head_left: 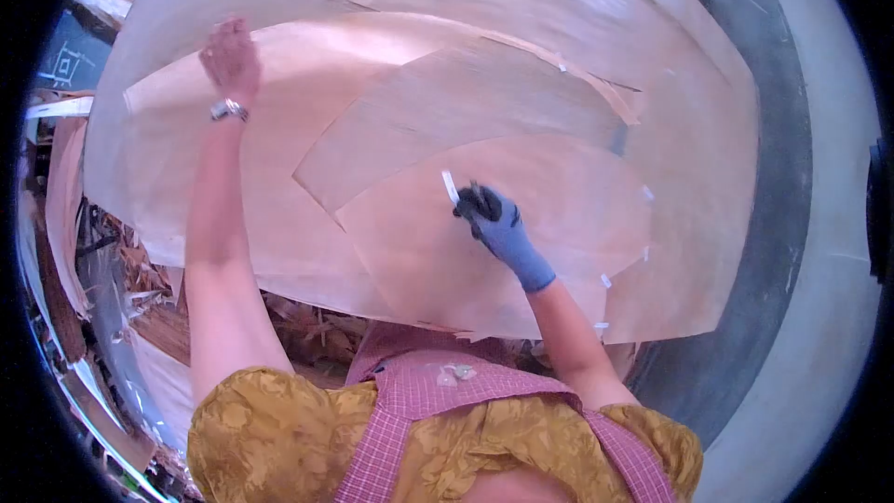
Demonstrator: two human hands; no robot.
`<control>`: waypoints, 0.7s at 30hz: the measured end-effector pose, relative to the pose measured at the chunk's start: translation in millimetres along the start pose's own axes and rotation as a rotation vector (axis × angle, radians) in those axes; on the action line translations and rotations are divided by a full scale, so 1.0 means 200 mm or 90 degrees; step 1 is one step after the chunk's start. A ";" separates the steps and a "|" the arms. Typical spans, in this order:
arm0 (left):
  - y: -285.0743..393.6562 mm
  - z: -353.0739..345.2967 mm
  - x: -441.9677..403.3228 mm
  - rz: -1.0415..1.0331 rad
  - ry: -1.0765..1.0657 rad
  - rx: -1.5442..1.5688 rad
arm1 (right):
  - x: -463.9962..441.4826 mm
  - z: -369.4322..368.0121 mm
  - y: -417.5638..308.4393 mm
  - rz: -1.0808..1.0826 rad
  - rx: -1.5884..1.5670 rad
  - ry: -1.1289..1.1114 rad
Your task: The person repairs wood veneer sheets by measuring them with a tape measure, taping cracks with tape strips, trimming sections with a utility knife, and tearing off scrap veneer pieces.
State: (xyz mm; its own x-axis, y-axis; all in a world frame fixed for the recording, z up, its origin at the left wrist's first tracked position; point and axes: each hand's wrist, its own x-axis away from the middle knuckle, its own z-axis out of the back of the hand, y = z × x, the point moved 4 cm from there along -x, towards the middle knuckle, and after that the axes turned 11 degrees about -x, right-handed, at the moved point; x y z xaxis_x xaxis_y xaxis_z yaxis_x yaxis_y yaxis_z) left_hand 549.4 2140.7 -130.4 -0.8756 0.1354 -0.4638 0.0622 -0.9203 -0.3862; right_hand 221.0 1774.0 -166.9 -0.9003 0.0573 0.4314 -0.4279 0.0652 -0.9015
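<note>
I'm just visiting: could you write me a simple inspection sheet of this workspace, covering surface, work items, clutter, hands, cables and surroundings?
Surface: broad, pale sheet, apparently thin wood.
Work items: overlapping smaller sheets lying on it; a white strip, its exact kind unclear.
Clutter: brown scraps beyond the sheet's near edge; small white pieces on the sheets.
Hands: right hand, gloved, holds the white strip; left hand, ungloved and blurred, is at the far left, contact unclear.
Cables: nothing seen.
Surroundings: grey floor at right; dark panel with white markings at far left.
</note>
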 end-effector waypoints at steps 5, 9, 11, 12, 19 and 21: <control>0.49 0.47 0.73 -0.142 -0.110 0.209 | -0.24 -0.15 -0.07 -0.061 -0.058 -0.024; 0.68 0.72 1.02 -0.249 -0.050 0.507 | -0.32 -0.13 0.01 -0.073 -0.048 -0.034; 0.74 0.76 1.05 -0.238 -0.075 0.548 | -0.32 -0.13 0.02 -0.089 -0.055 -0.028; 0.76 0.78 1.03 -0.233 -0.078 0.558 | -0.32 -0.14 0.02 -0.097 -0.059 -0.026; 0.80 0.74 1.01 -0.280 -0.042 0.515 | -0.33 -0.12 -0.01 -0.173 -0.027 -0.025; 0.81 0.74 1.06 -0.321 -0.041 0.512 | -0.33 -0.13 -0.01 -0.158 -0.009 -0.037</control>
State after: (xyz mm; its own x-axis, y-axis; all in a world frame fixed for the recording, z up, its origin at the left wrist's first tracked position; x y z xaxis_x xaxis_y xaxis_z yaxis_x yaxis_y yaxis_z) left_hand 304.2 1966.4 -173.3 -0.7356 0.5873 -0.3377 -0.6575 -0.7389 0.1472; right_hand 284.0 1796.3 -193.2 -0.7715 -0.0196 0.6359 -0.6350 0.0844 -0.7679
